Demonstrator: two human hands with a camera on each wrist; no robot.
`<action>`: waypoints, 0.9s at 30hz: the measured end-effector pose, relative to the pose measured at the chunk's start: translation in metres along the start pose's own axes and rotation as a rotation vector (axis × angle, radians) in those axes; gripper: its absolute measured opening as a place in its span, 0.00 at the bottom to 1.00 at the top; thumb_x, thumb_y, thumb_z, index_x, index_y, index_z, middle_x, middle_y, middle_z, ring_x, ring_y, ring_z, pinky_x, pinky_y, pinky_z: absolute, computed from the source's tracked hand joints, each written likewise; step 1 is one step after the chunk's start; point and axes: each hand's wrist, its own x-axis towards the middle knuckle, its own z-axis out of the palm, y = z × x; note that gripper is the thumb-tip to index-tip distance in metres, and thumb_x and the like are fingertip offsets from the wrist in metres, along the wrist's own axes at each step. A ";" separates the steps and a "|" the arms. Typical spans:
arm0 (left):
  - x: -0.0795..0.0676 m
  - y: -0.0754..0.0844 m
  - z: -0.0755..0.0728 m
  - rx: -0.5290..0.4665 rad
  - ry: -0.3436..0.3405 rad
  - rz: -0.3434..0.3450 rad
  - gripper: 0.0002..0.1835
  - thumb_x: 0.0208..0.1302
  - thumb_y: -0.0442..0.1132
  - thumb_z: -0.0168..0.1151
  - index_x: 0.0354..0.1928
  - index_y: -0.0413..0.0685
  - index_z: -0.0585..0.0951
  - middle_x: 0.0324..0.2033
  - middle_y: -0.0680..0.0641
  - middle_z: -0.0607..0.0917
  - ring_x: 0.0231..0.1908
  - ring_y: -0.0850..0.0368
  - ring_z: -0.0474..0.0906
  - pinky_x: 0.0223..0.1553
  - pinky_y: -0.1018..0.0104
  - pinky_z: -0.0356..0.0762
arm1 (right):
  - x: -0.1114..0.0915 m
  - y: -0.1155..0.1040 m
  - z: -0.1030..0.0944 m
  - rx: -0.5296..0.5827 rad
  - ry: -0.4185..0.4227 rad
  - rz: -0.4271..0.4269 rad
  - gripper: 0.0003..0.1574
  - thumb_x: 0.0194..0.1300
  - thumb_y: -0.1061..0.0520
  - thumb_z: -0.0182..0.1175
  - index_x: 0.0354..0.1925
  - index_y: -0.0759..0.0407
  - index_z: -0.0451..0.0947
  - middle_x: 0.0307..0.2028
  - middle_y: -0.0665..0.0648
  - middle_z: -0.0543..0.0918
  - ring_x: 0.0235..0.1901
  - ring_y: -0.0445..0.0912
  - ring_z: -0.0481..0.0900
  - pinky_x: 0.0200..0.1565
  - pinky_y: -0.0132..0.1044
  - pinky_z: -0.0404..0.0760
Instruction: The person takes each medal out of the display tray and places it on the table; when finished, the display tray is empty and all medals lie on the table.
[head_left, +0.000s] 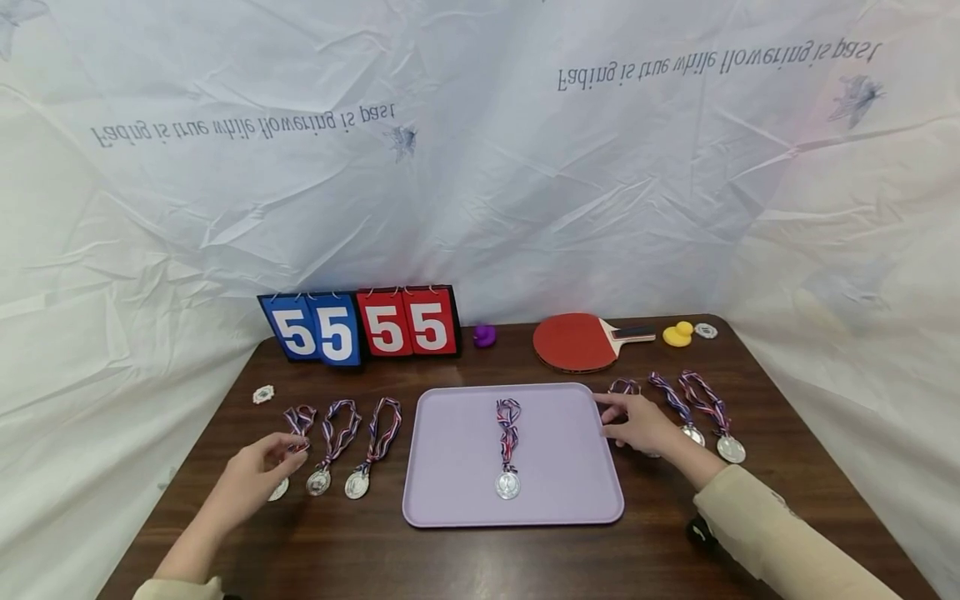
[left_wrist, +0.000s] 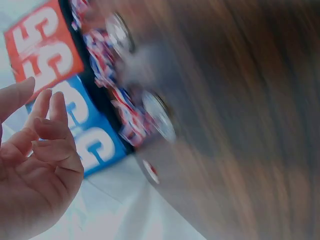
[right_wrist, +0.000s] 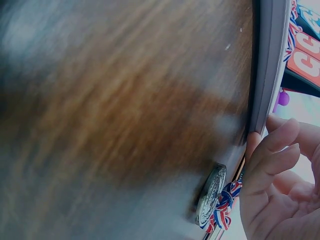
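Note:
In the head view my left hand (head_left: 257, 472) is over the leftmost silver medal (head_left: 278, 490), thumb and fingers apart around its striped ribbon (head_left: 300, 419). The left wrist view shows this left hand (left_wrist: 47, 160) with loosely bent fingers and nothing in them; the medal (left_wrist: 160, 116) lies beyond. My right hand (head_left: 637, 425) is at the right edge of a lilac tray (head_left: 450, 458), thumb and forefinger pinching its rim (right_wrist: 270, 65). One medal (head_left: 507, 484) lies on the tray, its ribbon stretched toward the back. Under the right hand lies another medal (right_wrist: 212, 192), mostly hidden in the head view.
Two more medals (head_left: 318, 481) lie left of the tray, and two (head_left: 731, 448) lie to its right. Along the back stand a 55-55 scoreboard (head_left: 360, 329), a purple duck (head_left: 484, 336), a red paddle (head_left: 576, 342) and a yellow duck (head_left: 678, 334). Small white badges (head_left: 263, 394) lie at both sides.

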 end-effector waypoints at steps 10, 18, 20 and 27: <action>0.000 0.052 0.031 -0.113 -0.042 0.084 0.09 0.57 0.45 0.60 0.41 0.56 0.79 0.24 0.55 0.76 0.21 0.59 0.69 0.21 0.69 0.66 | -0.001 -0.001 0.000 0.002 -0.002 -0.001 0.35 0.53 0.64 0.63 0.60 0.58 0.66 0.30 0.55 0.76 0.18 0.46 0.73 0.24 0.38 0.73; 0.003 0.090 0.070 -0.192 -0.145 0.182 0.09 0.57 0.41 0.61 0.40 0.57 0.79 0.23 0.58 0.75 0.18 0.62 0.67 0.18 0.70 0.65 | -0.001 -0.001 0.000 -0.001 0.002 0.002 0.35 0.53 0.64 0.63 0.60 0.58 0.66 0.30 0.55 0.76 0.18 0.46 0.74 0.24 0.38 0.73; 0.004 0.100 0.079 -0.221 -0.162 0.216 0.08 0.57 0.39 0.61 0.40 0.53 0.79 0.23 0.57 0.75 0.18 0.62 0.67 0.18 0.71 0.65 | -0.001 -0.002 0.000 0.001 0.001 0.003 0.35 0.53 0.64 0.63 0.60 0.58 0.66 0.30 0.55 0.76 0.18 0.46 0.74 0.24 0.38 0.73; 0.004 0.130 0.112 -0.262 -0.241 0.277 0.09 0.58 0.41 0.60 0.39 0.47 0.80 0.23 0.56 0.76 0.17 0.65 0.68 0.18 0.71 0.67 | -0.001 -0.002 -0.001 0.000 -0.001 0.005 0.35 0.53 0.63 0.63 0.60 0.58 0.66 0.31 0.55 0.76 0.18 0.46 0.74 0.25 0.38 0.73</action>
